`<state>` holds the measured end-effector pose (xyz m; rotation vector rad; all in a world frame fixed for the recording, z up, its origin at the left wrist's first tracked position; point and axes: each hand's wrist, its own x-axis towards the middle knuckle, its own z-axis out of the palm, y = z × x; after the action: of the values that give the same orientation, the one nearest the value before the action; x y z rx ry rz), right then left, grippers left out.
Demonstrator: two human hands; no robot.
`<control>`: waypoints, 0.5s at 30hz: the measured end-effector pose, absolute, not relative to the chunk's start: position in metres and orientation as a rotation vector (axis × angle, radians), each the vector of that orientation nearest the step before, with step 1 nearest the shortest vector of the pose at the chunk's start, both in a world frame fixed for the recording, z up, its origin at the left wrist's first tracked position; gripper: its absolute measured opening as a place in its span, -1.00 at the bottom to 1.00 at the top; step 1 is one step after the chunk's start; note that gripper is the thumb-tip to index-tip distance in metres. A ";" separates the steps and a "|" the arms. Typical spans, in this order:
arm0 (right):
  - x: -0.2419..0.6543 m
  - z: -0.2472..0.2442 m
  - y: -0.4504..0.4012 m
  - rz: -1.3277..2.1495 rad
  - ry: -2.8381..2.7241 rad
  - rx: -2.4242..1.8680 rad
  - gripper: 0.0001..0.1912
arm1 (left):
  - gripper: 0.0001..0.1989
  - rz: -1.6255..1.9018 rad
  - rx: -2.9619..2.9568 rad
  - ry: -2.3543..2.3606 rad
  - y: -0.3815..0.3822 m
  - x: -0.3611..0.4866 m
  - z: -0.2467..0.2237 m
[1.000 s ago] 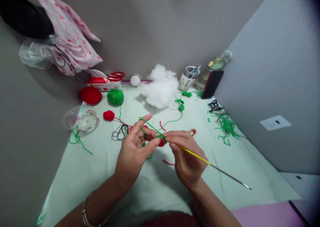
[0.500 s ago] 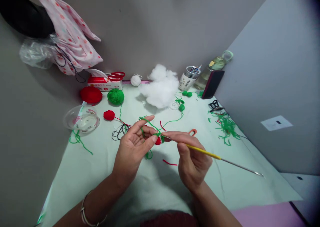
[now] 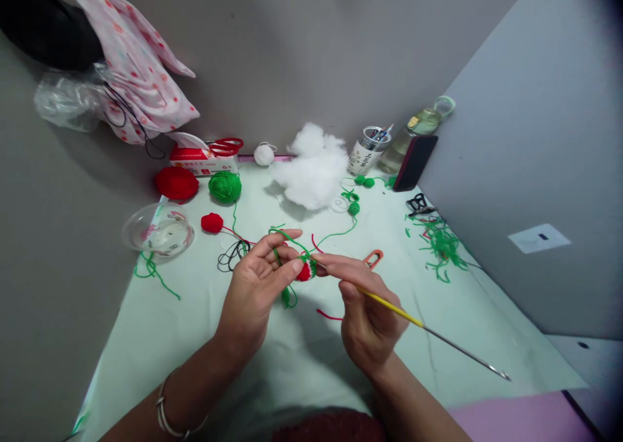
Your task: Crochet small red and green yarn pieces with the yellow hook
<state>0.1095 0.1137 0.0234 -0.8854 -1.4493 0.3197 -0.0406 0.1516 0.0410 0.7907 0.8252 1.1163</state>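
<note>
Between thumb and fingers, my left hand (image 3: 256, 286) pinches a small crocheted piece (image 3: 305, 271) in red, white and green. Green yarn (image 3: 292, 239) loops over the raised index finger of that hand and runs down to the piece. My right hand (image 3: 372, 312) grips a crochet hook (image 3: 396, 309) with a yellow handle, like a pencil. Its working tip meets the top edge of the piece, partly hidden by my fingers; the long metal end points down to the right. Below the left fingers hangs some loose green yarn (image 3: 288, 297).
A green yarn ball (image 3: 224, 187), small red ball (image 3: 212, 222) and clear bowl (image 3: 160, 231) are at left. White stuffing (image 3: 314, 172) lies at the back. A pen cup (image 3: 368, 151), phone (image 3: 415, 163) and green yarn scraps (image 3: 444, 250) are at right. An orange stitch marker (image 3: 374, 259) lies behind my right hand.
My right hand and the crochet hook have shifted slightly left, and the hook's free end has dipped lower. The crocheted piece has moved slightly left and turned a little.
</note>
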 end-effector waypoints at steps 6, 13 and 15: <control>0.106 0.025 0.114 0.289 -1.450 -0.833 -0.68 | -0.73 1.139 0.747 0.811 0.152 -0.040 0.042; 0.110 0.026 0.113 0.290 -1.481 -0.854 -0.74 | -0.73 1.121 0.741 0.803 0.153 -0.040 0.045; 0.112 0.027 0.113 0.304 -1.498 -0.876 -0.76 | -0.73 1.119 0.765 0.803 0.152 -0.040 0.045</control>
<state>0.1125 0.1129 0.0265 -0.8762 -1.4984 0.3040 -0.0401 0.1524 0.0452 0.7647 0.8028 1.1188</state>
